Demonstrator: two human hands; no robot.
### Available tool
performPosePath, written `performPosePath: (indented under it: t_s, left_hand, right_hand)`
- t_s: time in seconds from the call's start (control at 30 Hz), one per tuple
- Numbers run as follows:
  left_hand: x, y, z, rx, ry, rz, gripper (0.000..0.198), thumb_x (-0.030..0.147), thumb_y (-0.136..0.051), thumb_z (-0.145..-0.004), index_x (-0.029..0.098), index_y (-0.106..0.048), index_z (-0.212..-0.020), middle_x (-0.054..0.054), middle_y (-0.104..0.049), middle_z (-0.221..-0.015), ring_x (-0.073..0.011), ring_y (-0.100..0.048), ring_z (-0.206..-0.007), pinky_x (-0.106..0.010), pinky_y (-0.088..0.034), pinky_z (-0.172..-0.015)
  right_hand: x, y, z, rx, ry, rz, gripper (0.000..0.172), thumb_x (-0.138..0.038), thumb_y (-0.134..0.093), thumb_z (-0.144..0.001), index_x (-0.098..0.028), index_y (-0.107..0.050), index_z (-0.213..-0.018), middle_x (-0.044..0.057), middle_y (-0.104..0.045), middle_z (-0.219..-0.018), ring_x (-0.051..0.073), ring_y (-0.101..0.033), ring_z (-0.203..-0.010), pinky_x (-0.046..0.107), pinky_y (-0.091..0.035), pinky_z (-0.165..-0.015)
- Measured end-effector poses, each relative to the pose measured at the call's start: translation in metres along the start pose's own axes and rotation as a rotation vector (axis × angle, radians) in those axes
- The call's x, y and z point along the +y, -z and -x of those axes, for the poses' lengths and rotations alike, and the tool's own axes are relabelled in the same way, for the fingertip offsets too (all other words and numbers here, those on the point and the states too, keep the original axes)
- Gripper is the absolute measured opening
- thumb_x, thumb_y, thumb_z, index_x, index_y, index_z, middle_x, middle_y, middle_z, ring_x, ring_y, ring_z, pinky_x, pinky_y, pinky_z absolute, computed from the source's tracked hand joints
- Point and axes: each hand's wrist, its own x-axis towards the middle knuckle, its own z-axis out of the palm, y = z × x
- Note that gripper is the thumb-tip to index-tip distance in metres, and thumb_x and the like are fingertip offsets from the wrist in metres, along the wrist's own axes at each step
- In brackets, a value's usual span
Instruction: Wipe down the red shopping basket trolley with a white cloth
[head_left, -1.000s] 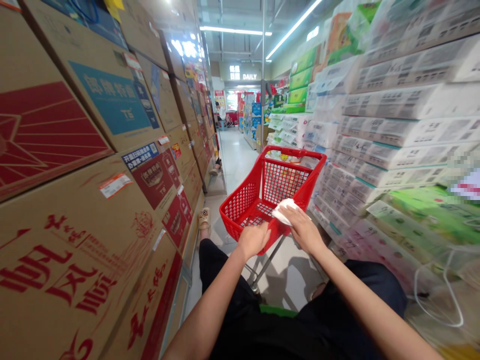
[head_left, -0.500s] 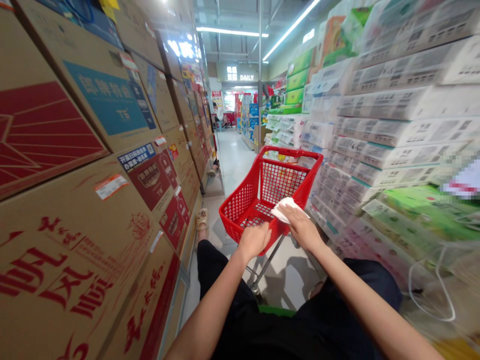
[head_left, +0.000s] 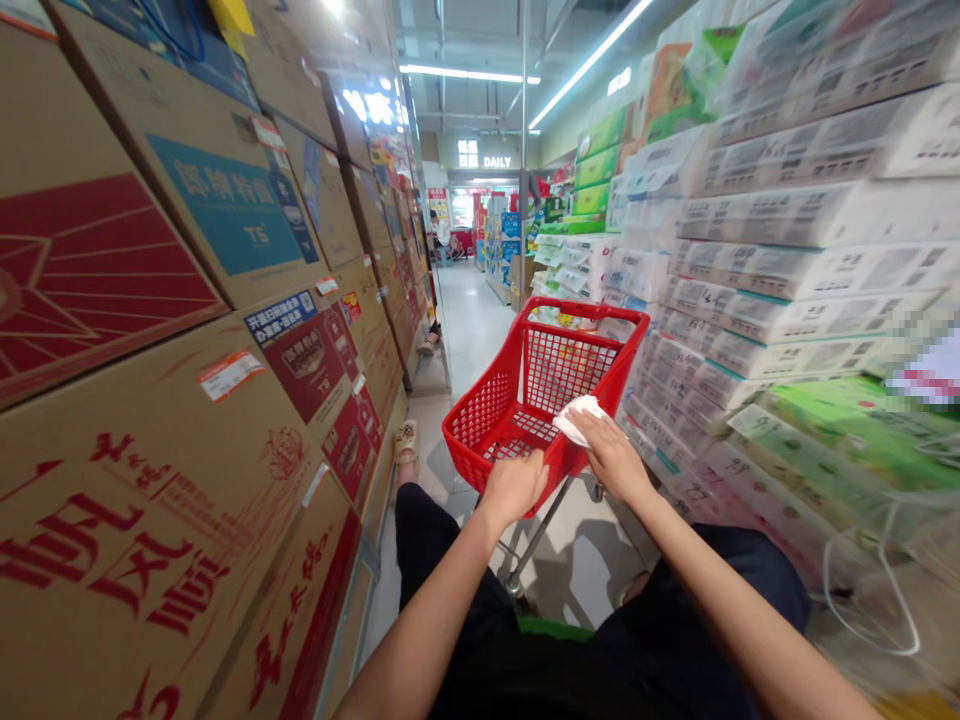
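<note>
In front of my knees stands a red plastic shopping cart [head_left: 486, 408] on grey metal legs, its basket holding nothing that I can see. My left hand [head_left: 516, 486] is closed over the basket's near rim. A folded white cloth [head_left: 576, 420] lies under the fingers of my right hand [head_left: 616, 462], which presses it against the basket's right side near the rim. The right fingers lie together over the cloth, and their tips are partly hidden by it.
Cardboard cartons [head_left: 247, 400] are stacked along the left. Wrapped white packs [head_left: 787, 230] and green packs [head_left: 847, 420] are piled at the right. A tiled aisle [head_left: 472, 290] runs ahead past a glass panel. A person [head_left: 441, 232] sits far off.
My right hand and the cloth have shifted slightly right along the cart's side. The whole view has moved a little. My left hand keeps its grip on the rim.
</note>
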Motion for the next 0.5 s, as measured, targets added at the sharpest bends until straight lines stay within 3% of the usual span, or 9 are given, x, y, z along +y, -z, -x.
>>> performPosePath:
  t_s: [0.07, 0.23, 0.3, 0.5]
  left_hand:
    - [0.000, 0.001, 0.000, 0.004, 0.002, 0.001, 0.027, 0.034, -0.038, -0.103, 0.016, -0.059, -0.104, -0.010, -0.073, -0.082, -0.0247, -0.073, -0.074, -0.032, -0.053, -0.066]
    - [-0.002, -0.002, 0.000, -0.001, 0.012, 0.016, 0.026, 0.030, -0.038, -0.102, 0.016, -0.059, -0.111, -0.011, -0.073, -0.088, -0.0232, -0.073, -0.078, -0.031, -0.053, -0.069]
    - [-0.003, -0.002, -0.001, -0.007, 0.014, 0.014, 0.027, 0.030, -0.037, -0.103, 0.015, -0.059, -0.109, -0.012, -0.073, -0.089, -0.0237, -0.073, -0.078, -0.031, -0.053, -0.070]
    - [-0.002, 0.002, -0.001, -0.008, 0.016, 0.003, 0.026, 0.033, -0.038, -0.103, 0.016, -0.058, -0.104, -0.011, -0.072, -0.084, -0.0242, -0.073, -0.075, -0.031, -0.053, -0.069]
  right_hand:
    - [0.002, 0.001, 0.001, 0.010, -0.003, 0.009, 0.072, -0.007, -0.041, -0.090, -0.029, -0.027, -0.158, 0.004, -0.042, -0.156, 0.022, -0.035, -0.147, 0.052, -0.030, -0.122]
    - [-0.030, 0.005, 0.009, -0.108, 0.178, -0.080, 0.072, -0.012, -0.042, -0.092, -0.029, -0.021, -0.159, 0.003, -0.040, -0.157, 0.020, -0.032, -0.148, 0.049, -0.031, -0.122]
    - [-0.034, 0.005, 0.007, -0.107, 0.185, -0.084, 0.073, -0.012, -0.042, -0.092, -0.029, -0.019, -0.159, 0.002, -0.040, -0.158, 0.020, -0.032, -0.148, 0.049, -0.029, -0.123]
    - [-0.001, -0.002, -0.001, -0.006, 0.000, 0.031, 0.074, -0.006, -0.039, -0.090, -0.029, -0.023, -0.159, 0.003, -0.040, -0.158, 0.021, -0.032, -0.148, 0.051, -0.027, -0.123]
